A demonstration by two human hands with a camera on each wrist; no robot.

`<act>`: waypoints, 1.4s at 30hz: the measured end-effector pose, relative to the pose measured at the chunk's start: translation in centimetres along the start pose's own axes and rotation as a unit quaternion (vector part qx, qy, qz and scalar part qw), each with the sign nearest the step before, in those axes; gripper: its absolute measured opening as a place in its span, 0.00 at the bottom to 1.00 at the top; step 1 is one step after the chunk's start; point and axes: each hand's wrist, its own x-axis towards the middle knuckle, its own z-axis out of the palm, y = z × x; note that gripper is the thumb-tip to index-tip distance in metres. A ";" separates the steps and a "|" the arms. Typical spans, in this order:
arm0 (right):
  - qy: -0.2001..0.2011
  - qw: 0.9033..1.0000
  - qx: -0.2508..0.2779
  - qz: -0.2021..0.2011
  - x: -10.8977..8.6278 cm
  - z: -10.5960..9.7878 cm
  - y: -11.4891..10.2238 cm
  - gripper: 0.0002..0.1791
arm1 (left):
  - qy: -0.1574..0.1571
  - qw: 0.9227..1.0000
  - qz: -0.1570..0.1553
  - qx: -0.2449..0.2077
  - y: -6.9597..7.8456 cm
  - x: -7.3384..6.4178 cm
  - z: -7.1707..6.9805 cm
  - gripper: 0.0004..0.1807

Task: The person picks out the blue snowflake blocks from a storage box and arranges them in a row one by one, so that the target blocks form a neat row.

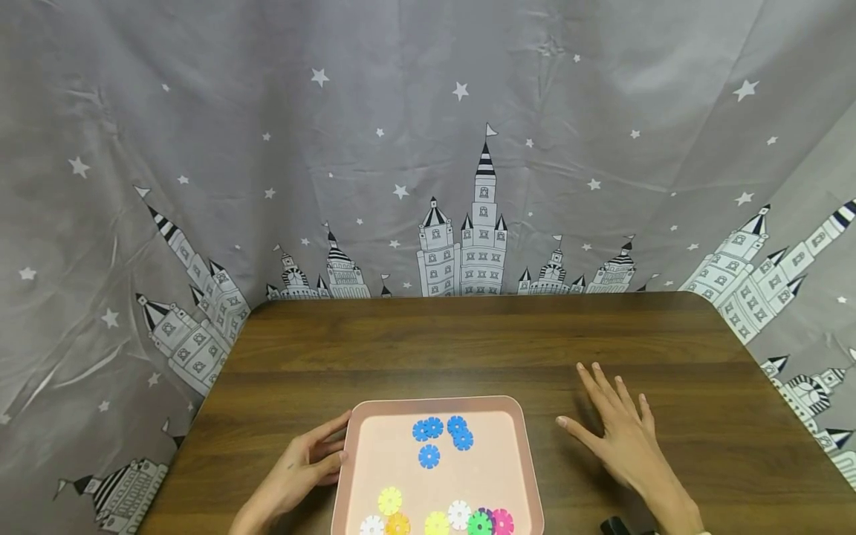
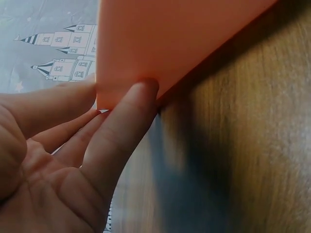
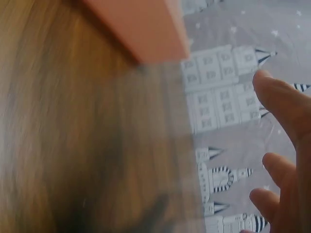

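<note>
A pale pink tray (image 1: pixel 483 483) stands at the table's near edge, its lower part cut off by the frame. Against its left wall rests my left hand (image 1: pixel 294 468), fingers and thumb extended. In the left wrist view the thumb (image 2: pixel 131 116) touches the outside of the tray wall (image 2: pixel 160 43) near its corner. Several blue notched discs (image 1: pixel 429 456) lie in the tray's far half. My right hand (image 1: pixel 625 446) hovers over the table right of the tray, fingers spread, holding nothing; the right wrist view shows its fingertips apart from the tray (image 3: pixel 146 29).
Nearer in the tray lie a yellow disc (image 1: pixel 390 501), an orange disc (image 1: pixel 397 524), a white disc (image 1: pixel 459 514), a green disc (image 1: pixel 479 523) and a pink disc (image 1: pixel 503 521). A brown wooden table (image 1: pixel 428 342) meets a grey castle-print curtain (image 1: pixel 401 111).
</note>
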 end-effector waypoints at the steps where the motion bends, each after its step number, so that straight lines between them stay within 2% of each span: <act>1: -0.001 1.000 0.013 -0.005 0.1 0.0 -0.3 0.47 | 0.000 1.000 -0.001 -0.001 0.0 0.0 0.0 0.35; 9: 0.015 0.993 0.091 -0.071 1.0 0.3 -2.6 0.48 | 0.001 1.000 -0.004 -0.002 -0.1 0.0 -0.1 0.36; 20: 0.036 0.981 0.147 -0.126 1.5 1.4 -5.3 0.46 | 0.002 1.000 0.011 -0.010 -0.2 0.1 0.0 0.35; 30: -0.001 0.971 0.183 -0.151 1.7 2.9 -6.7 0.44 | 0.008 1.000 0.000 -0.010 -0.3 -0.1 0.0 0.36; 38: -0.033 0.972 0.189 -0.134 1.7 3.6 -7.4 0.43 | 0.012 1.000 -0.005 -0.007 -0.3 -0.1 0.1 0.36; 42: -0.040 0.968 0.197 -0.150 1.7 4.0 -7.5 0.41 | 0.017 1.000 -0.010 -0.003 -0.3 -0.1 0.1 0.36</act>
